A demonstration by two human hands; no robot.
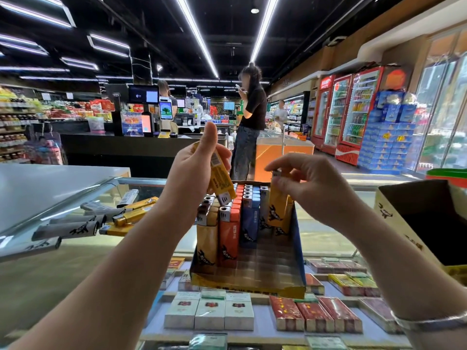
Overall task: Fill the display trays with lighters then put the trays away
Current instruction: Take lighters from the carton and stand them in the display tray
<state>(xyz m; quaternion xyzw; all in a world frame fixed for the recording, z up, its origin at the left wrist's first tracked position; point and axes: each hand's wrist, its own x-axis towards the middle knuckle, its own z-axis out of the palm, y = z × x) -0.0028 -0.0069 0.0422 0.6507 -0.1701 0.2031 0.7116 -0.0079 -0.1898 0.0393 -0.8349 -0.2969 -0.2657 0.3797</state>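
Observation:
A cardboard display tray (275, 286) stands on the glass counter, its back rows holding yellow, orange, blue and grey lighters (228, 231). My left hand (199, 160) grips a yellow lighter (219, 178) upside down above the tray's left side. At the tray's back right corner, my right hand (305, 178) pinches the top of another yellow lighter (276, 208) that stands in a slot. The tray's front rows are bare slots. Several loose grey and yellow lighters (83, 223) lie on the counter to the left.
An open cardboard box (434, 223) sits on the counter at the right. Cigarette packs (209, 311) fill the case beneath the glass. A person (249, 122) stands beyond the counter near a checkout; drink fridges (353, 109) line the right wall.

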